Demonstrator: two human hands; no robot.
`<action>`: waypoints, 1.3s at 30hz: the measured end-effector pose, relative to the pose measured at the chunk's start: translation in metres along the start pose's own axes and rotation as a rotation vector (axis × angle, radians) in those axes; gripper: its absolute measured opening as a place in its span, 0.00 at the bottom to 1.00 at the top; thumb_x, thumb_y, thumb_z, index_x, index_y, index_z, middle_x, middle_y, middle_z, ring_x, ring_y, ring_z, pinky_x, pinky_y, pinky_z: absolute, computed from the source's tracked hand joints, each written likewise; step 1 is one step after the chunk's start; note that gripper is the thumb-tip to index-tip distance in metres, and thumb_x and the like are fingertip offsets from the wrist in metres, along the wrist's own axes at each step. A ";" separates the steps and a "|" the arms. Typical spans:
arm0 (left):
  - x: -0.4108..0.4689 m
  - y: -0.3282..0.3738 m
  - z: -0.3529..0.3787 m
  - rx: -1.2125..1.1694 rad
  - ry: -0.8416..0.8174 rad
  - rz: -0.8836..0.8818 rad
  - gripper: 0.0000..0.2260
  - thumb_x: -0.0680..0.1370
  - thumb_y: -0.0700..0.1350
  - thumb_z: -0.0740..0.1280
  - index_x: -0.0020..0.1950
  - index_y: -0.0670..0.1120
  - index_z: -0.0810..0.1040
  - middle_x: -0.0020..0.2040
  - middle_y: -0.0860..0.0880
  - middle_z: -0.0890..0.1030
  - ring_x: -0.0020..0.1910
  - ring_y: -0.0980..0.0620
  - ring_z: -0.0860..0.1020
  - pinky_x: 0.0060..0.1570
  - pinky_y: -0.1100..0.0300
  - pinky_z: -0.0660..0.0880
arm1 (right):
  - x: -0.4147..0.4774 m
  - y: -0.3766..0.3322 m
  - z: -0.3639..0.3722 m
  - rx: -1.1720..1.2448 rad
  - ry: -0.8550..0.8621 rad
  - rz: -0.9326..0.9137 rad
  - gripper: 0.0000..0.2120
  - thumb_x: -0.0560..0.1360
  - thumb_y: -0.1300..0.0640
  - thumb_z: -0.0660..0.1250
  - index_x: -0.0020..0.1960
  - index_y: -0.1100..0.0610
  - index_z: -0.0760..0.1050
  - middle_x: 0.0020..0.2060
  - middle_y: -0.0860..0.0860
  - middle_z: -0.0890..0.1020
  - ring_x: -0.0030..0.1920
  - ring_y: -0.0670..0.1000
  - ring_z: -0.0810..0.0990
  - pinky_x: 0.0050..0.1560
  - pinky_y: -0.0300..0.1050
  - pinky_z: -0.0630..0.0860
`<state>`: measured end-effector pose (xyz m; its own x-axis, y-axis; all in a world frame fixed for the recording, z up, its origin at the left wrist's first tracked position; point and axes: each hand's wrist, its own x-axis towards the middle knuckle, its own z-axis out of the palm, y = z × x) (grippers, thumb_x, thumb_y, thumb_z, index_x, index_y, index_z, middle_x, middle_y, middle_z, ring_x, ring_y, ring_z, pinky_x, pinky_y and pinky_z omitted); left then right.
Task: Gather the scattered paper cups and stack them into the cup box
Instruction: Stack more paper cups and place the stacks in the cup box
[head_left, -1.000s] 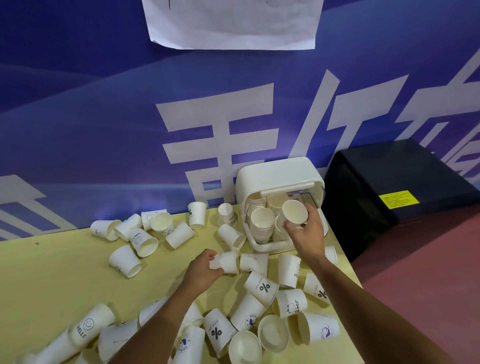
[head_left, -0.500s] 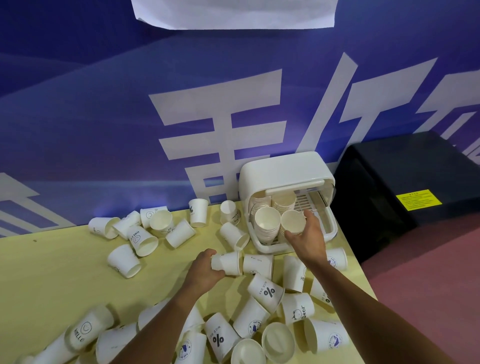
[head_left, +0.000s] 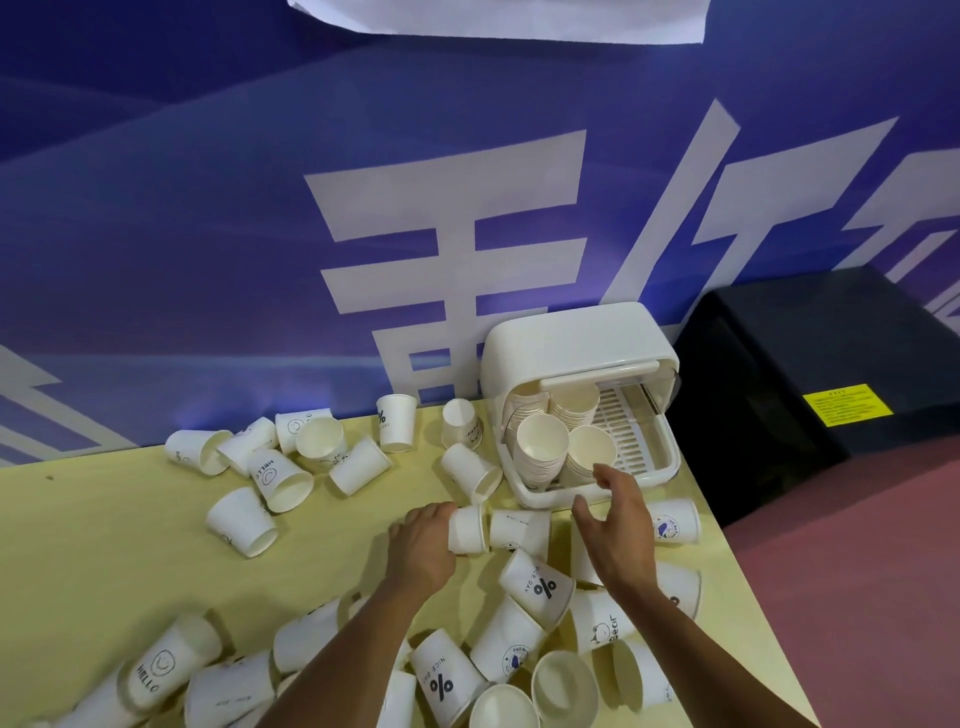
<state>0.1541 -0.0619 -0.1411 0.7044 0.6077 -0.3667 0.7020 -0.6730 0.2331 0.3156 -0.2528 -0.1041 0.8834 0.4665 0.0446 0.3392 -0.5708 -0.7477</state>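
Note:
A white cup box (head_left: 571, 343) with its lid raised stands at the table's far right and holds several stacks of paper cups (head_left: 540, 457). Just in front of it, my right hand (head_left: 618, 525) hovers with spread fingers and nothing in it. My left hand (head_left: 423, 540) grips a white paper cup (head_left: 467, 530) lying on its side near the table's middle. White paper cups (head_left: 537, 587) lie scattered all around both hands, several printed with "%" or "HELLO".
The yellow table (head_left: 104, 545) backs onto a blue banner wall (head_left: 208, 234). Its right edge drops to a red floor (head_left: 857, 597). A black cabinet (head_left: 810, 374) stands right of the cup box. More cups (head_left: 291, 457) cluster at the back left and along the near edge.
My right hand set its cup onto a stack in the box, let go and drew back toward me. My left hand kept hold of its cup.

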 end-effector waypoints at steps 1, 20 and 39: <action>-0.001 -0.002 0.000 0.005 0.007 -0.008 0.24 0.74 0.47 0.69 0.69 0.54 0.67 0.64 0.55 0.73 0.64 0.51 0.70 0.59 0.53 0.67 | -0.002 0.000 0.000 -0.008 -0.009 0.001 0.22 0.76 0.57 0.71 0.69 0.55 0.72 0.60 0.50 0.78 0.59 0.49 0.76 0.56 0.42 0.71; -0.032 0.006 -0.063 -0.824 -0.022 0.062 0.27 0.67 0.60 0.75 0.65 0.56 0.75 0.57 0.60 0.80 0.57 0.60 0.77 0.58 0.57 0.75 | -0.012 -0.075 0.024 0.401 -0.469 0.164 0.21 0.67 0.39 0.76 0.54 0.48 0.79 0.47 0.45 0.86 0.49 0.45 0.84 0.57 0.54 0.80; -0.039 0.011 -0.045 -0.758 -0.027 -0.089 0.17 0.75 0.47 0.72 0.62 0.51 0.75 0.57 0.53 0.77 0.57 0.52 0.76 0.50 0.64 0.71 | 0.046 -0.038 -0.049 0.479 0.055 0.206 0.24 0.68 0.57 0.77 0.59 0.47 0.70 0.52 0.44 0.79 0.54 0.47 0.79 0.52 0.43 0.73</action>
<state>0.1393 -0.0735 -0.0836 0.6455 0.6295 -0.4325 0.6431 -0.1425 0.7524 0.3595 -0.2430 -0.0411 0.9361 0.3341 -0.1101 -0.0175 -0.2683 -0.9632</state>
